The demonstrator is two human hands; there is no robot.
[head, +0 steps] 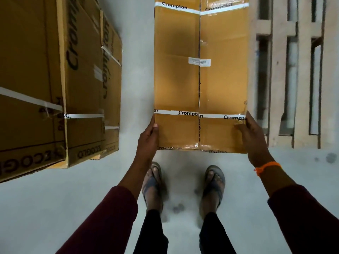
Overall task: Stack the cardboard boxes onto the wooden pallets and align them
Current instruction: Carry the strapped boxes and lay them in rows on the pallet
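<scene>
Near end of cardboard box (200, 79) is gripped at centre frame: left hand (148, 142) curled round its left edge, right hand (254, 140) round its right. Wooden pallet (302, 79) at upper right is seen bare; this box is not yet set on it. Stacked boxes (55, 79) at upper left, support hidden. Placement and alignment judged outstanding.
</scene>
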